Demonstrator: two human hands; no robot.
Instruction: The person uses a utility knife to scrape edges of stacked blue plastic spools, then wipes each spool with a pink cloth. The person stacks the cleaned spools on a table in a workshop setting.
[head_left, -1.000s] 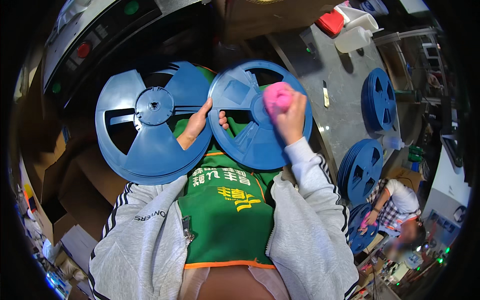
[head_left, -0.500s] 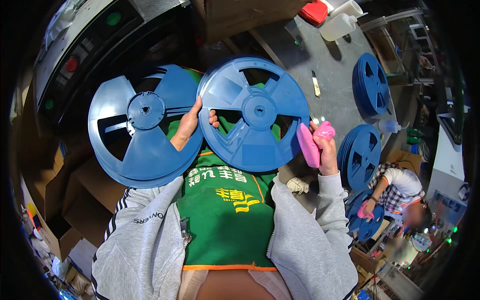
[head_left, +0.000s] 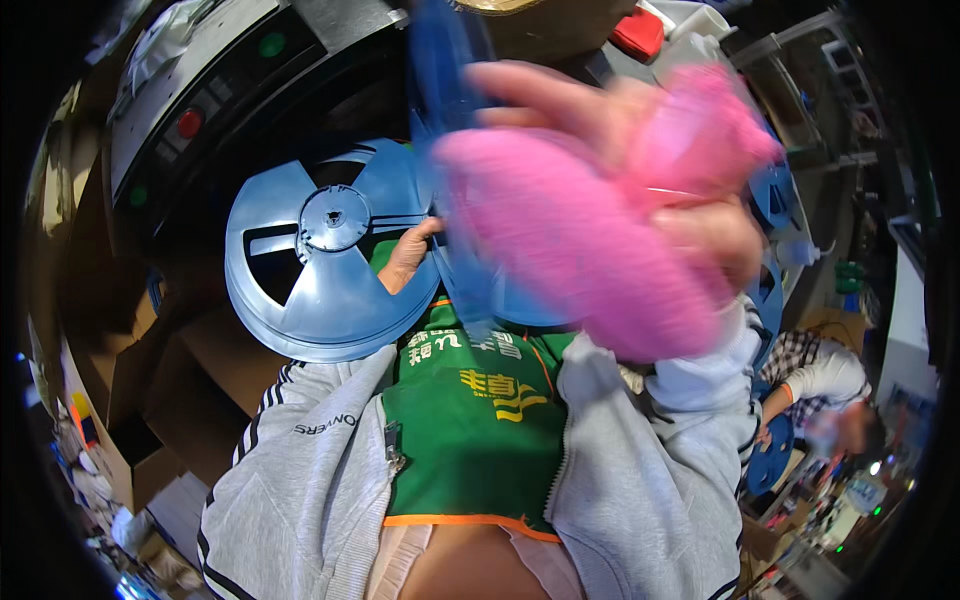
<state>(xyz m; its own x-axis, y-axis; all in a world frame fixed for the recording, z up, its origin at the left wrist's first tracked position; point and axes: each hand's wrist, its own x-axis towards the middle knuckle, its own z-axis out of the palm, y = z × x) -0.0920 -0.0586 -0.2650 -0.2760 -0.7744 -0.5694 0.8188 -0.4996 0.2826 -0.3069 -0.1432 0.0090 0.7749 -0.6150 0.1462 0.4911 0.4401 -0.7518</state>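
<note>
Pink pad (head_left: 575, 250): in front of the chest, on the right, blurred; a bunched end rises at its far right, with a thin band around it.
Right hand (head_left: 620, 112): closed around the pad's bunched end, the fingers bent and blurred, some stretched out toward the left.
Tilted blue disc (head_left: 448, 85): seen nearly edge-on, just left of the pad; whether pad and disc touch cannot be told.
Blue reel behind (head_left: 530, 306): only a part of its near rim shows, beneath the pad.
Left hand (head_left: 408, 257): left of the pad and well apart from the right hand, half curled, thumb toward the tilted disc; its fingertips are hidden, so what it grips cannot be told.
Left blue reel (head_left: 338, 300): just left of the left hand, broad face up, hub in full view.
Green apron (head_left: 470, 440): nearer than the reels, between the grey sleeves.
Far right: a red pouch (head_left: 637, 34) on the table.
Right edge: a co-worker (head_left: 825, 375) bends over another blue reel (head_left: 772, 458).
</note>
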